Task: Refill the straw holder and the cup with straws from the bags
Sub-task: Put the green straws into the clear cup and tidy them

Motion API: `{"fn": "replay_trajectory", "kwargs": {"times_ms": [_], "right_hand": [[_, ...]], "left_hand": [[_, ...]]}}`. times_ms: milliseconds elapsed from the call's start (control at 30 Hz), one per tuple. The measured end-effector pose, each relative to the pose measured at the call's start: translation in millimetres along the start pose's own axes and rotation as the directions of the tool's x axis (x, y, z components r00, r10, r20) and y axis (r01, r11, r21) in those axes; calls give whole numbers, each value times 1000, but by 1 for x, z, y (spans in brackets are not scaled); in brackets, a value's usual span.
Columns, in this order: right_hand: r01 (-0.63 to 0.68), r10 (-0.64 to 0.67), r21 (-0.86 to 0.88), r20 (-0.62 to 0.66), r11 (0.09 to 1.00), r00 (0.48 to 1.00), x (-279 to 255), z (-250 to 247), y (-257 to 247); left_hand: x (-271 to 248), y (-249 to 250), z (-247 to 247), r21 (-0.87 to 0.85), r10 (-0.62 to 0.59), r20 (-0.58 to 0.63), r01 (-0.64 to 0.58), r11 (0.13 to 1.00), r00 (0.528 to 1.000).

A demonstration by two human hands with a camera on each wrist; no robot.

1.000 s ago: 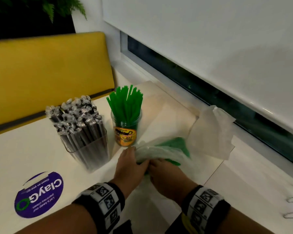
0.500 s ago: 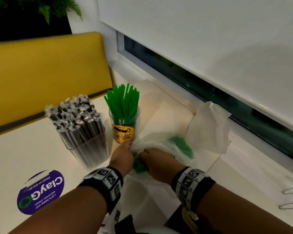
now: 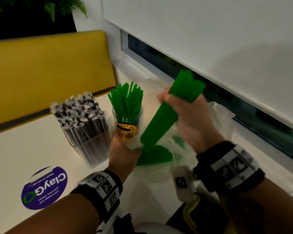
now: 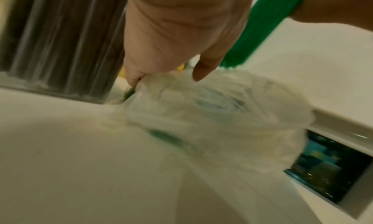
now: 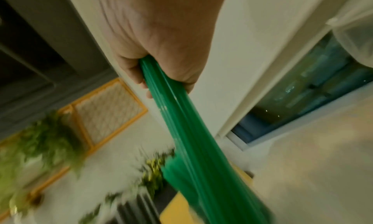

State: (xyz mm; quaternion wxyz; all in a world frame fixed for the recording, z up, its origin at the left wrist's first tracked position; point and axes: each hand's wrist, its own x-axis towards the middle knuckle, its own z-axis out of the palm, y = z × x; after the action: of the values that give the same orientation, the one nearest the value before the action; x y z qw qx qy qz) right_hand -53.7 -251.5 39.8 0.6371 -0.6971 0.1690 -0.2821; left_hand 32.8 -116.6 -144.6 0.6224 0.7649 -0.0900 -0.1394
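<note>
We see the right hand (image 3: pixel 191 119) wrapped tight around a bundle of green straws (image 3: pixel 161 122), lifted at a slant above the table (image 3: pixel 24 149), its lower end just over the mouth of the clear plastic bag (image 3: pixel 181 149). More green straws lie inside that bag. The left hand (image 3: pixel 123 149) pinches the bag's edge just in front of the cup (image 3: pixel 127 122), which stands upright with green straws fanned out of it. Beside the cup on its left, the clear straw holder (image 3: pixel 90 146) is packed with dark wrapped straws (image 3: pixel 78 112). A purple round sticker (image 3: pixel 44 188) lies near the table's front.
</note>
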Motion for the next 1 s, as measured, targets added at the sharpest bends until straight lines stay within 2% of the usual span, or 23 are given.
{"fn": "replay_trajectory", "kwargs": {"times_ms": [100, 200, 300, 367, 433, 500, 600, 733, 833, 900, 1000], "right_hand": [[147, -146, -11, -173, 989, 974, 35, -7, -23], [228, -226, -23, -281, 973, 933, 68, 2, -31], [230, -262, -201, -147, 952, 954, 85, 30, -27], [232, -252, -251, -48, 940, 967, 87, 53, -24], [246, -252, -214, -1, 945, 968, 86, 75, -24], [270, -267, -167, 38, 948, 963, 84, 92, -25], [288, -281, -120, 73, 950, 957, 85, 102, -22], [145, -146, -63, -16, 987, 989, 96, 96, -6], [53, -49, 38, -95, 998, 994, 106, 88, 1], [40, -23, 121, -141, 992, 990, 110, 82, -1], [86, -49, 264, -142, 961, 989, 118, 78, -8]], "left_hand": [[-5, 23, 5, -55, 98, -18, -99, 994, 995], [3, 54, 10, -25, 73, -61, -75, 997, 995], [24, 83, 14, -61, -3, -133, -5, 998, 991], [36, 93, 14, -94, -65, -149, 51, 994, 987], [46, 95, 13, -82, -76, -154, 64, 995, 985], [54, 91, 11, -85, -42, -188, 26, 996, 981], [56, 87, 9, -192, -41, -201, 1, 981, 979], [57, 79, 11, -156, 24, -214, -58, 986, 977], [58, 76, 12, -130, 28, -228, -59, 990, 973], [56, 75, 14, -138, 25, -235, -59, 989, 972], [55, 73, 15, -155, 32, -238, -71, 985, 971]]}}
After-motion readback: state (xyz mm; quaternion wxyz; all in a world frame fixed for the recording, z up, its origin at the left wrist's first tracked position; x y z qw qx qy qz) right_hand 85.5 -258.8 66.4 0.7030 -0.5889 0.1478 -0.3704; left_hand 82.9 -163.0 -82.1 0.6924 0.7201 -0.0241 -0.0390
